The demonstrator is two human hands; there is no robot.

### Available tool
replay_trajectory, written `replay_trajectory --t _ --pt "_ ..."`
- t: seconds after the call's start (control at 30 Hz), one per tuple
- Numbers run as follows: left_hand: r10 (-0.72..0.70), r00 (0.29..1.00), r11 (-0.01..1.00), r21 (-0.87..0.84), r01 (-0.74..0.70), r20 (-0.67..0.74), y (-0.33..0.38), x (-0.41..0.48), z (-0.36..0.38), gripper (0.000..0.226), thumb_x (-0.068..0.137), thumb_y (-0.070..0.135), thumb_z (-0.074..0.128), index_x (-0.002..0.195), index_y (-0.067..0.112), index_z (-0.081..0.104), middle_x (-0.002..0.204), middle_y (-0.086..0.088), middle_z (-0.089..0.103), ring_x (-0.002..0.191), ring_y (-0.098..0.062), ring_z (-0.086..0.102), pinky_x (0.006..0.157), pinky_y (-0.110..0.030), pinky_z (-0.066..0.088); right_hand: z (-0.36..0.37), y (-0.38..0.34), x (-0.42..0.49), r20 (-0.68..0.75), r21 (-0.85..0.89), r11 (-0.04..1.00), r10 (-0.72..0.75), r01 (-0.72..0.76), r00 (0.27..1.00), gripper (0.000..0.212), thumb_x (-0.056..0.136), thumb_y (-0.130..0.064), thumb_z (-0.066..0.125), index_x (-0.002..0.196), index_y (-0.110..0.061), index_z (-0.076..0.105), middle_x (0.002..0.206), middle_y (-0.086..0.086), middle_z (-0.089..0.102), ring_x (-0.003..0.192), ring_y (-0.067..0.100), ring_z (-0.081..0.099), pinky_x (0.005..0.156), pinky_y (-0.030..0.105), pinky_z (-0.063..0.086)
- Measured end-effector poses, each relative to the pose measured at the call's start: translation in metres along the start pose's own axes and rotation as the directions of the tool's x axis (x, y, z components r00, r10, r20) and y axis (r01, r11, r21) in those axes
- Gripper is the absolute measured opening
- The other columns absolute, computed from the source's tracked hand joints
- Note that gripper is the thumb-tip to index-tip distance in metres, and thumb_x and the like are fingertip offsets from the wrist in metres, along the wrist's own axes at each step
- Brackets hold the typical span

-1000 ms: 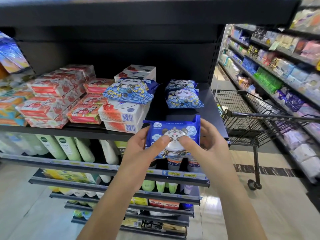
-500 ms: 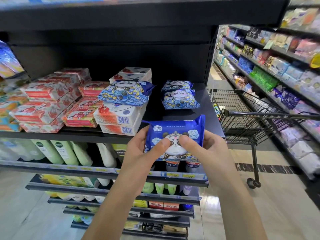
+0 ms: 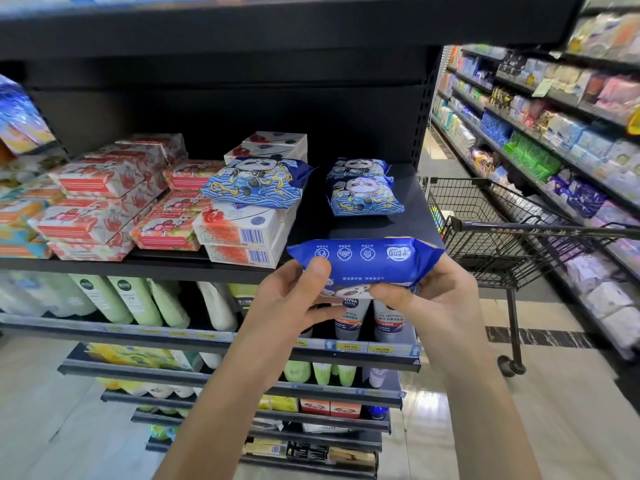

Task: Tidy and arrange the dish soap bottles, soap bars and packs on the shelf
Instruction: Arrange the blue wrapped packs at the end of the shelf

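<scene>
A blue panda pack [image 3: 367,261] is held flat between both hands just in front of the black shelf [image 3: 420,216], its blue back side facing me. My left hand [image 3: 294,303] grips its left end with the thumb on top. My right hand [image 3: 433,299] grips its right end. On the shelf behind lie two more blue panda packs [image 3: 363,195], stacked. Another panda pack [image 3: 252,183] rests on white soap boxes [image 3: 242,233]. Red and white soap bars [image 3: 100,199] are piled at the left.
A black shopping cart [image 3: 502,233] stands in the aisle to the right of the shelf. Green and white bottles [image 3: 138,299] fill the lower shelf, with tubes [image 3: 349,317] under my hands. Packed shelves [image 3: 554,133] line the far right.
The pack has tipped from upright, panda face toward me, to lying flat with its blue back up. Both hands have risen slightly toward the shelf edge.
</scene>
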State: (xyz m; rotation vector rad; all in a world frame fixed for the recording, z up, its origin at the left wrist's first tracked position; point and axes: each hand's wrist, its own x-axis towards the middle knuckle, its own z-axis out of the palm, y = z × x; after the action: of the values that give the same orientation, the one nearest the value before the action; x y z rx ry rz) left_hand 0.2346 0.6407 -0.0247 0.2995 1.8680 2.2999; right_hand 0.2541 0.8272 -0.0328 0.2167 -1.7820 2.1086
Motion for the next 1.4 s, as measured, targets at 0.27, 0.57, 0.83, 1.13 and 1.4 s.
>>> replay_trajectory --t 0.27,0.57,0.83,1.13,1.4 --pt "0.015 0.998 0.994 -0.108 -0.021 -0.058 0.0 0.001 0.007 0.032 0.085 0.033 0.069 0.111 0.014 0.069 0.112 -0.01 0.076 0.104 -0.022 0.073 0.095 -0.039 0.059 0.001 0.0 -0.003 0.067 -0.054 0.996 0.068 -0.064 0.995 0.069 0.069 -0.008 0.091 0.13 -0.022 0.063 0.117 0.0 0.074 0.11 0.018 0.069 0.09 0.033 0.058" --pt "0.093 0.992 0.992 -0.074 -0.1 -0.088 -0.007 -0.002 0.009 0.056 0.077 0.039 0.074 0.117 0.0 0.066 0.117 -0.019 0.073 0.11 -0.029 0.071 0.097 -0.037 0.058 0.007 0.002 -0.007 -0.038 -0.097 0.95 0.294 -0.297 0.955 0.075 0.06 -0.06 0.077 0.126 -0.027 0.061 0.108 0.001 0.076 0.086 0.027 0.073 0.083 0.05 0.061" --pt "0.121 0.991 0.989 -0.082 -0.125 -0.057 -0.011 -0.004 0.009 0.051 0.078 0.036 0.073 0.118 0.005 0.067 0.113 -0.01 0.076 0.109 -0.025 0.071 0.091 -0.031 0.057 0.006 0.002 -0.01 -0.006 -0.044 0.966 0.255 -0.256 0.967 0.058 0.07 -0.047 0.081 0.119 -0.019 0.069 0.111 0.007 0.077 0.105 0.026 0.073 0.086 0.041 0.062" --pt "-0.012 0.997 0.987 -0.161 0.0 -0.078 -0.003 -0.007 0.008 0.087 0.069 0.046 0.078 0.147 0.023 0.048 0.129 -0.002 0.071 0.115 -0.019 0.07 0.094 -0.034 0.059 0.003 0.002 -0.013 -0.006 0.002 0.989 0.148 -0.148 0.989 0.078 0.073 -0.02 0.092 0.142 -0.026 0.055 0.121 -0.006 0.074 0.107 0.015 0.072 0.078 0.025 0.058" --pt "-0.061 0.997 0.993 -0.107 0.056 -0.041 0.008 -0.013 0.008 0.048 0.089 0.043 0.056 0.121 0.009 0.069 0.116 -0.011 0.076 0.108 -0.026 0.073 0.089 -0.038 0.061 0.001 0.001 -0.02 0.109 -0.047 0.998 0.036 -0.031 0.993 0.086 0.075 -0.009 0.076 0.151 -0.022 0.039 0.124 -0.021 0.069 0.114 0.006 0.066 0.087 0.022 0.056"
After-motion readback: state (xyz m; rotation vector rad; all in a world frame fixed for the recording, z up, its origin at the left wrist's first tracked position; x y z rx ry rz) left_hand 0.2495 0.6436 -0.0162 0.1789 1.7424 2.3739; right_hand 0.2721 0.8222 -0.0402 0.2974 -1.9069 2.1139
